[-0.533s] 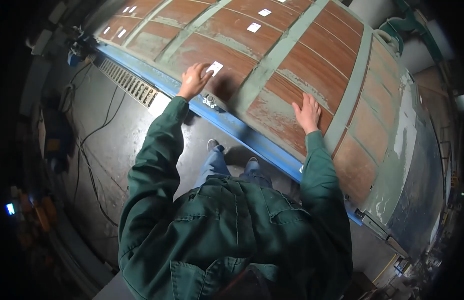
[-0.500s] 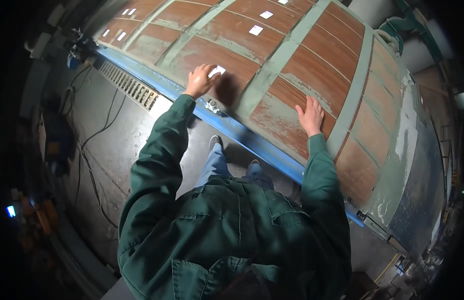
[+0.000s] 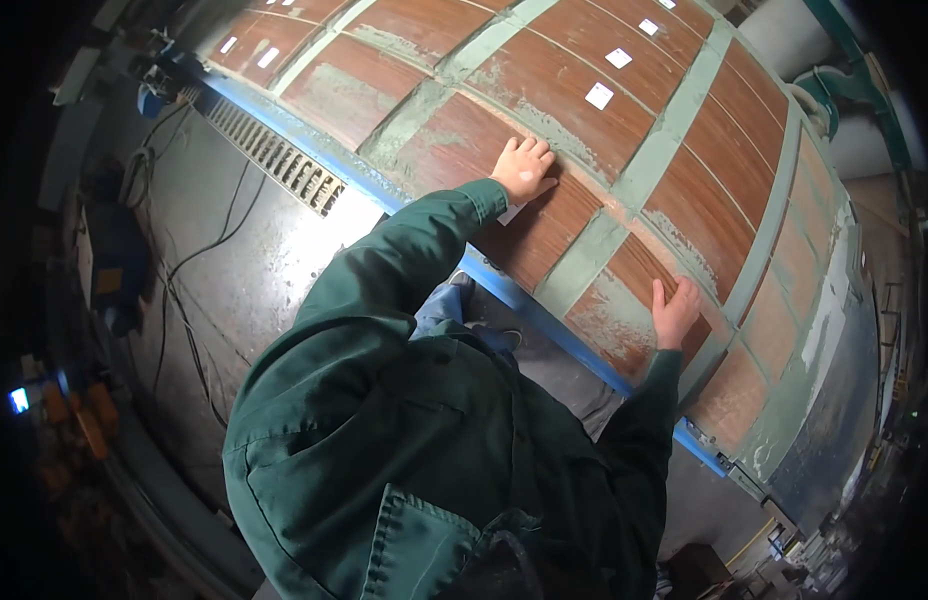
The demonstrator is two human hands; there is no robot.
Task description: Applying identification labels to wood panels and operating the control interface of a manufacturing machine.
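Observation:
My left hand (image 3: pixel 524 172) rests on the reddish-brown wood-grain panel surface (image 3: pixel 449 145), fingers apart and slightly bent. Its fingertips lie by a pinkish seam (image 3: pixel 579 188) running along the front row of panels. Part of a white label (image 3: pixel 511 212) shows beneath the wrist. Farther right, my right hand (image 3: pixel 676 312) lies on the same front row, thumb apart from the fingers, its fingertips close to that seam. Neither hand shows a held object. A green strip (image 3: pixel 589 260) crosses the surface between them.
A blue rail (image 3: pixel 574 335) edges the surface nearest me. Several white labels, one of them square (image 3: pixel 599 95), lie farther back. On the floor at left are a slotted grate (image 3: pixel 274 150) and dark cables (image 3: pixel 174 290). Green machinery (image 3: pixel 819 95) stands at the far right.
My left hand has moved right and farther in across the panels, uncovering most of the label. The right hand has moved to the seam. The view has shifted, and the pinkish seam shows more.

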